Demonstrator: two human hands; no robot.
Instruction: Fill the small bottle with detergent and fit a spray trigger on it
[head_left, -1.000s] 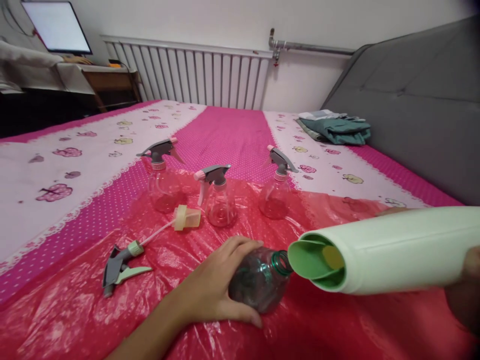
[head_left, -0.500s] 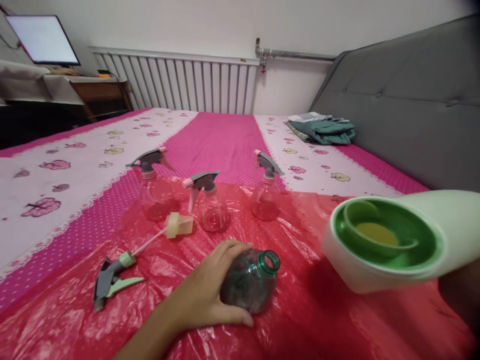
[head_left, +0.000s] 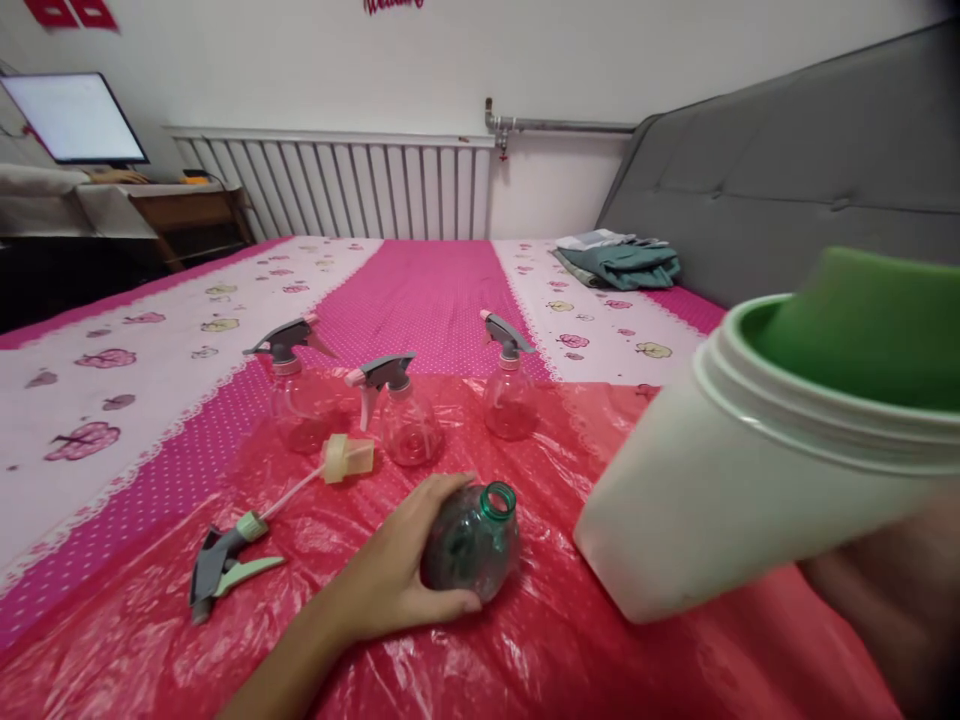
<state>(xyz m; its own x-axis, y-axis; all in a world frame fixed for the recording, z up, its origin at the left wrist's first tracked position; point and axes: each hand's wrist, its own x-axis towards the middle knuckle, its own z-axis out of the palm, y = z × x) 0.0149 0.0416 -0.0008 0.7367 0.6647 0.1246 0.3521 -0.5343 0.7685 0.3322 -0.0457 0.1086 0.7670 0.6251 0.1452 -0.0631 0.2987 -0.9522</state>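
Observation:
My left hand (head_left: pixel 405 572) is wrapped round the left side of a round, see-through green bottle (head_left: pixel 478 548). The bottle rests on red plastic sheeting with its uncapped mouth upward. To the right, my right hand (head_left: pixel 877 585), partly cut off and dim, grips a white jug (head_left: pixel 720 520) from below. A green pour spout (head_left: pixel 862 330) fills the jug's top; the jug is held in the air, apart from the bottle. Left of my left hand lies a grey and pale-green trigger sprayer head (head_left: pixel 221 568), its thin tube reaching a yellowish translucent funnel-shaped piece (head_left: pixel 349 457).
Behind the bottle stand three clear spray bottles with grey and pink triggers: one (head_left: pixel 300 405) at left, another (head_left: pixel 410 430) in the middle, a third (head_left: pixel 511 398) at right. Red plastic sheeting (head_left: pixel 420 680) covers the near bed. Folded clothes (head_left: pixel 626 262) lie by the grey headboard (head_left: pixel 750 150).
The white jug has swung from lying nearly sideways, mouth facing me, to more upright, spout now up. The green bottle stays in my left hand. The whole view has shifted slightly.

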